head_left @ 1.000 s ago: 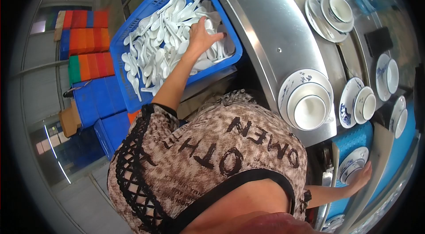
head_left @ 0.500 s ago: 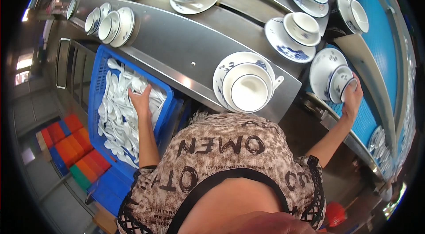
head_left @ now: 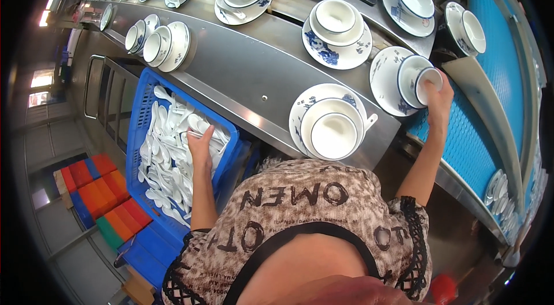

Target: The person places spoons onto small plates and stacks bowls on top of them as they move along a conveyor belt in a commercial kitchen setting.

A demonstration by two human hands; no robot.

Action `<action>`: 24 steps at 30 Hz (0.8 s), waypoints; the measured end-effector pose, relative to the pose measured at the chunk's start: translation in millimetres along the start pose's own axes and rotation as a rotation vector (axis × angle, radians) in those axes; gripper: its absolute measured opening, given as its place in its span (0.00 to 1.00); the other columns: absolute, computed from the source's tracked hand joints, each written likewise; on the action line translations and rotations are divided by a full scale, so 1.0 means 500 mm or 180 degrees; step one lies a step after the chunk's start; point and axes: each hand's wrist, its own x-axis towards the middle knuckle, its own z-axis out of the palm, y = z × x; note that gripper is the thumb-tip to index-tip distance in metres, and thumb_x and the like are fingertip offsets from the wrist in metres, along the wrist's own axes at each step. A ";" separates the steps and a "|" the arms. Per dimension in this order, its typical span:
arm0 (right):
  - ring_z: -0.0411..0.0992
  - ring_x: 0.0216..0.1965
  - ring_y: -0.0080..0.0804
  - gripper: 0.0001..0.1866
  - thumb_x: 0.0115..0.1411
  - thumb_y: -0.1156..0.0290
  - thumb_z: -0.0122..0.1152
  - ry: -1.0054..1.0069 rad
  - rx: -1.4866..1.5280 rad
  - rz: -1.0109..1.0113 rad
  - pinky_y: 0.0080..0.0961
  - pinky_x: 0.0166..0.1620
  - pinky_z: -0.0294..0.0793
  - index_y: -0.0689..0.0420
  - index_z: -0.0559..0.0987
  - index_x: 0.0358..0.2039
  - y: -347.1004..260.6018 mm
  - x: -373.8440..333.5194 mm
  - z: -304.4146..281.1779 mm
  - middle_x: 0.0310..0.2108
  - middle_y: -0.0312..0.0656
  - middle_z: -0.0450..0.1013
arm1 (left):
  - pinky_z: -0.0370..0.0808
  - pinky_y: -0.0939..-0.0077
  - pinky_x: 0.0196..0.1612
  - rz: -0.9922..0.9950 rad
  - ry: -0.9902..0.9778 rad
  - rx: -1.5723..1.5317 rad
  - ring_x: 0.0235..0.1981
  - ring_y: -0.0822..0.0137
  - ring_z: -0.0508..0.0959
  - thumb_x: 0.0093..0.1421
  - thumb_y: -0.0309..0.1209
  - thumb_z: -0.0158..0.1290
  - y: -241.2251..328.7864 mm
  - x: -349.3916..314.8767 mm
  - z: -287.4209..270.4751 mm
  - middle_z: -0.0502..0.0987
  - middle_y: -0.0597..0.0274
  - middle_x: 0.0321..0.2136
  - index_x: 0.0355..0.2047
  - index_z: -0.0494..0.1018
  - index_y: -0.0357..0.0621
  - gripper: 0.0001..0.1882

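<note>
A worker's right hand (head_left: pixel 440 99) pinches the rim of a small cup (head_left: pixel 423 76) atop a bowl (head_left: pixel 406 80) and plate (head_left: pixel 385 78) near the end of the table (head_left: pixel 242 68), where an uneven pull could topple the stack, while the half-curled left hand (head_left: pixel 201 147), its hold unclear, dips into basketed spoons (head_left: pixel 166 152).

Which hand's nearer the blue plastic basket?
Left. The left hand is over the basket, at glossy white spoons; the right hand is well to its right, gripping a small blue-rimmed white bowl.
</note>
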 end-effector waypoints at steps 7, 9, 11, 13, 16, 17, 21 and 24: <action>0.67 0.40 0.25 0.17 0.55 0.70 0.53 -0.0277 0.0482 0.0208 0.21 0.45 0.65 0.64 0.70 0.44 -0.005 -0.022 0.038 0.39 0.42 0.71 | 0.65 0.75 0.48 0.0131 0.0692 0.0877 0.41 0.61 0.72 0.47 0.27 0.58 -0.008 0.010 0.031 0.71 0.50 0.40 0.49 0.59 0.30 0.30; 0.67 0.37 0.24 0.19 0.57 0.65 0.53 -0.0539 0.0356 0.0074 0.20 0.43 0.65 0.65 0.70 0.45 -0.039 -0.036 0.069 0.36 0.41 0.71 | 0.65 0.70 0.48 0.0576 0.1426 0.2109 0.41 0.52 0.71 0.47 0.33 0.58 -0.014 0.016 0.034 0.69 0.39 0.42 0.49 0.56 0.25 0.34; 0.67 0.35 0.24 0.20 0.57 0.64 0.53 -0.0649 0.0312 0.0006 0.20 0.41 0.66 0.65 0.70 0.45 -0.040 -0.031 0.074 0.34 0.42 0.71 | 0.66 0.70 0.47 0.0605 0.1235 0.1841 0.41 0.53 0.72 0.47 0.32 0.58 -0.013 0.032 0.019 0.69 0.40 0.42 0.49 0.57 0.26 0.34; 0.65 0.29 0.23 0.21 0.58 0.61 0.52 -0.0942 -0.0276 -0.0419 0.21 0.34 0.65 0.64 0.70 0.46 -0.041 -0.028 0.080 0.28 0.41 0.71 | 0.67 0.72 0.45 0.0499 0.1104 0.1346 0.40 0.57 0.72 0.48 0.29 0.57 0.019 0.022 0.023 0.69 0.44 0.41 0.49 0.57 0.27 0.31; 0.63 0.25 0.24 0.21 0.58 0.60 0.52 -0.1155 -0.0266 -0.0324 0.22 0.30 0.64 0.63 0.70 0.46 -0.067 -0.035 0.082 0.24 0.41 0.69 | 0.69 0.75 0.42 0.0544 0.0993 -0.0313 0.39 0.63 0.73 0.51 0.24 0.54 0.003 0.060 -0.018 0.70 0.53 0.41 0.48 0.60 0.31 0.24; 0.63 0.25 0.24 0.21 0.58 0.60 0.52 -0.1139 -0.0375 -0.0258 0.21 0.31 0.65 0.62 0.70 0.46 -0.063 -0.034 0.080 0.24 0.41 0.69 | 0.70 0.76 0.41 0.0626 0.0917 -0.0746 0.39 0.66 0.73 0.52 0.22 0.52 0.010 0.070 -0.030 0.70 0.56 0.40 0.48 0.62 0.33 0.22; 0.70 0.29 0.29 0.19 0.58 0.61 0.52 -0.0649 -0.0336 -0.0713 0.23 0.35 0.68 0.62 0.71 0.44 -0.085 -0.053 0.082 0.27 0.44 0.73 | 0.74 0.72 0.38 0.0548 0.0986 -0.1267 0.35 0.63 0.76 0.55 0.29 0.49 0.119 0.091 -0.072 0.73 0.55 0.37 0.44 0.66 0.32 0.18; 0.72 0.31 0.33 0.18 0.56 0.63 0.53 -0.0550 -0.1020 -0.0659 0.25 0.37 0.69 0.63 0.71 0.43 -0.144 -0.088 0.079 0.30 0.47 0.73 | 0.74 0.74 0.36 0.1094 0.0283 -0.0963 0.35 0.63 0.76 0.55 0.31 0.47 0.236 0.064 -0.023 0.73 0.55 0.36 0.46 0.66 0.33 0.19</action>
